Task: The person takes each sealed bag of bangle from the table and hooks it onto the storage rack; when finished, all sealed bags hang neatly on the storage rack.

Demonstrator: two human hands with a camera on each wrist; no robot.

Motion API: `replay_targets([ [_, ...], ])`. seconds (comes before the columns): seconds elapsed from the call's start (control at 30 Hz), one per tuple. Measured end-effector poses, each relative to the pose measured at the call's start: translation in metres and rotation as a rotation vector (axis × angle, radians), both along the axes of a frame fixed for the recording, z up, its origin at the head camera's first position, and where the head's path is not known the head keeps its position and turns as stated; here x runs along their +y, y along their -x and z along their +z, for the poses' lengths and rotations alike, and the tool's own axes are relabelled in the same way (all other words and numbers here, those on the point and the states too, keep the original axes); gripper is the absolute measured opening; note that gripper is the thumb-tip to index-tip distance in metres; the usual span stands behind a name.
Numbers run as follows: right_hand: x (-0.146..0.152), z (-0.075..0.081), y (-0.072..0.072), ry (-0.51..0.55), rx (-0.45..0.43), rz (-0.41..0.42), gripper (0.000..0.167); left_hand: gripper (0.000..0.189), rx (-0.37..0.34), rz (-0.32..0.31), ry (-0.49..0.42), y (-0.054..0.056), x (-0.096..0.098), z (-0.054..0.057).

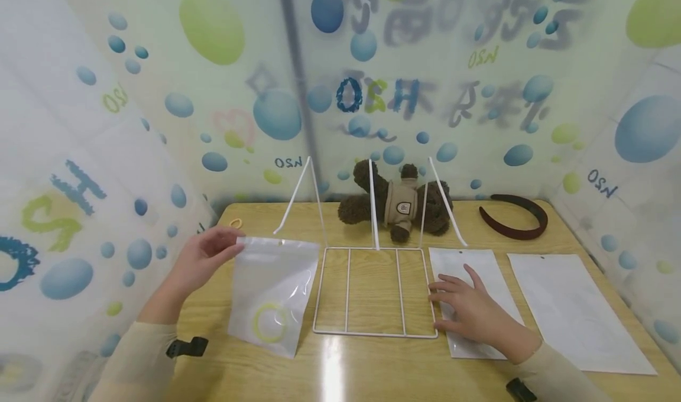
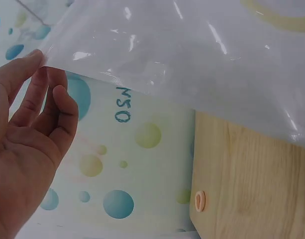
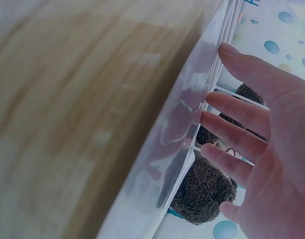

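My left hand (image 1: 204, 261) pinches the top left corner of a white-backed plastic bag (image 1: 271, 272), lifted at a tilt above the table. Through its clear front a pale yellow ring (image 1: 256, 325) shows near the bottom. The left wrist view has thumb and finger on the bag's corner. A white wire rack (image 1: 375, 334) stands in the middle, with several long prongs rising from it. On its right, my right hand (image 1: 473, 310) spreads its fingers over a narrow stack of plastic bags (image 1: 463, 263). In the right wrist view the fingertips lie along that stack's edge (image 3: 192, 144); firm contact is unclear.
Behind the rack a brown teddy bear (image 1: 401, 204) in a beige outfit lies on its side. A dark headband (image 1: 540, 216) is at the back right, larger plastic bags (image 1: 580, 313) at the right. A small orange band (image 1: 236, 223) lies back left. Patterned curtains surround the table.
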State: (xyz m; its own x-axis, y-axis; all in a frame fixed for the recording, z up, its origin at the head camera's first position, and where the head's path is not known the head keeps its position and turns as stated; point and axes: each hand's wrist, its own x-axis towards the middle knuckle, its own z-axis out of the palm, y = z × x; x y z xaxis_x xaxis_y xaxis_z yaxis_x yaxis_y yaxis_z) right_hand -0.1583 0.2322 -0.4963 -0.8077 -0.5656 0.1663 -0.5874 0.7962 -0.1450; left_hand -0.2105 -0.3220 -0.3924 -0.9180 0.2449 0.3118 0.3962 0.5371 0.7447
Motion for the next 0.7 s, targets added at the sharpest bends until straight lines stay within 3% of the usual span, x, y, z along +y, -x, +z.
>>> replay_targets([
  [0.3, -0.001, 0.001, -0.001, -0.008, -0.002, -0.008, 0.052, 0.023, 0.059, -0.073, -0.034, -0.018, 0.018, 0.025],
  [0.57, -0.001, 0.001, -0.001, -0.004, -0.005, -0.004, 0.052, 0.033, 0.212, -0.262, -0.108, -0.029, 0.035, 0.039],
  [0.7, -0.001, 0.001, -0.001, 0.0, -0.003, -0.002, 0.052, 0.03, 0.253, -0.375, -0.205, -0.031, 0.04, 0.046],
])
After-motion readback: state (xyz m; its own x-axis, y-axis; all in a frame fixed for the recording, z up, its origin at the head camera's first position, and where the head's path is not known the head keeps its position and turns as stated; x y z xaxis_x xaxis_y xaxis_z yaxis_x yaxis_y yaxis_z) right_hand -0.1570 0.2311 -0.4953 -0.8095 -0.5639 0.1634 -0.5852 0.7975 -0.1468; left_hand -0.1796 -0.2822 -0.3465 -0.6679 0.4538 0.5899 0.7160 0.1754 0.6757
